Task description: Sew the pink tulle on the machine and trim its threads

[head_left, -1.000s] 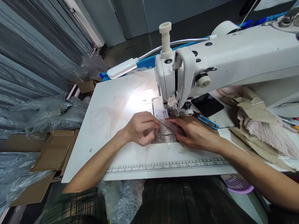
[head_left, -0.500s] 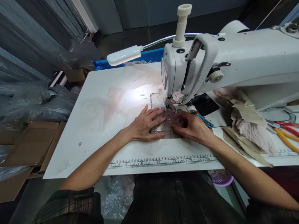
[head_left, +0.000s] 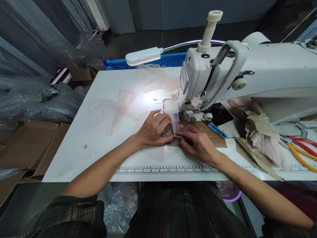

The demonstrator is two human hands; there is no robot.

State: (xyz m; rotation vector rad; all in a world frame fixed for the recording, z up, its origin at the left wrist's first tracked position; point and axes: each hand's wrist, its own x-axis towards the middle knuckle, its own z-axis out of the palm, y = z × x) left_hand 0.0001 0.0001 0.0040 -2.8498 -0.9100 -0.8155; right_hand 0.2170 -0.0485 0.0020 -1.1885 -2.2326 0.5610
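Observation:
A piece of sheer pale fabric (head_left: 175, 126) lies just in front of the sewing machine's (head_left: 189, 82) needle area, with its edge lifted in a fold. My left hand (head_left: 157, 129) rests on the left part of this fabric, fingers bent and closed on it. On the other side, my right hand (head_left: 199, 142) pinches the fabric's near edge between thumb and fingers. Small red marks show close to the fold. A brown cardboard piece (head_left: 218, 142) sits under and beside my right hand, with blue thread snips (head_left: 216, 130) on it.
A lamp (head_left: 143, 57) lights the white table (head_left: 99, 109), where sheer fabric lies behind my left hand. A printed ruler (head_left: 160, 170) runs along the front edge. Fabric scraps (head_left: 262, 138), orange-handled scissors (head_left: 300, 157) and a dark phone-like slab (head_left: 221, 114) lie right. Cardboard boxes (head_left: 32, 142) stand left.
My left hand has gone from flat and spread to bent fingers. My right hand has drawn slightly nearer the front edge, uncovering the cardboard. The fabric's edge is now folded up.

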